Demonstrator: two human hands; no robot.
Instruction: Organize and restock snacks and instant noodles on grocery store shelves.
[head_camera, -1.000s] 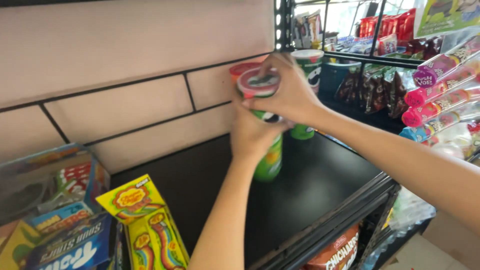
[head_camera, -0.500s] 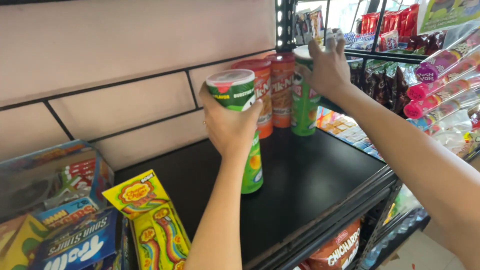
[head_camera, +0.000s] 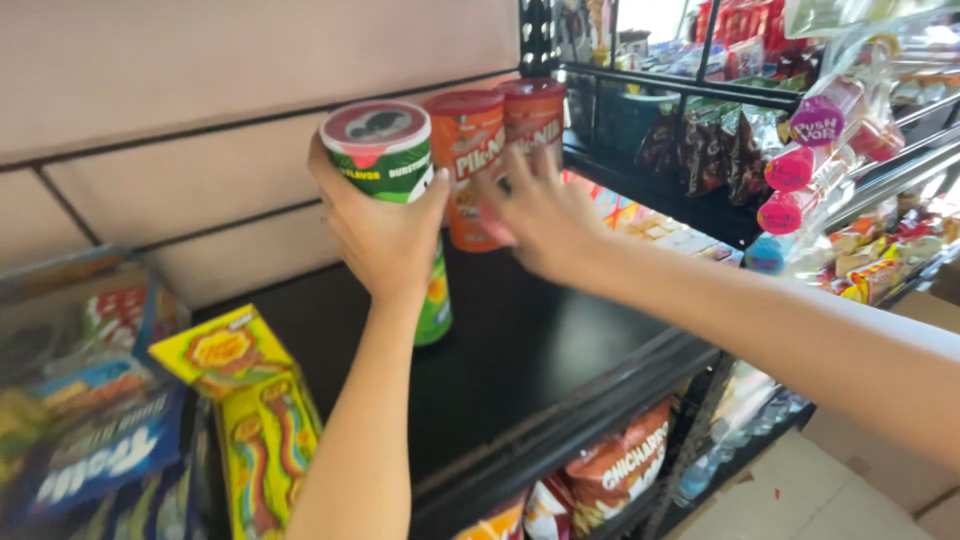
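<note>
On a black shop shelf (head_camera: 540, 350), seen from the head camera, the left hand (head_camera: 385, 235) is clenched round the upper half of a green snack tube (head_camera: 390, 190), fingers wrapping its curved wall just below the lidded top, the tube's base at or just above the shelf beneath the grip. To the right of that grip, the right hand (head_camera: 540, 215) is open, fingers spread and holding nothing, reaching toward an orange tube (head_camera: 468, 160) and a red tube (head_camera: 533, 112) standing behind it against the pale panelled wall (head_camera: 200, 120). The green tube looks like a stiff cardboard cylinder with a smooth printed skin and a plastic lid; it should be light, a little slick, and best held round the middle of its wall rather than by the lid. Below and left of the grip lie flat yellow candy boxes (head_camera: 250, 400).
</note>
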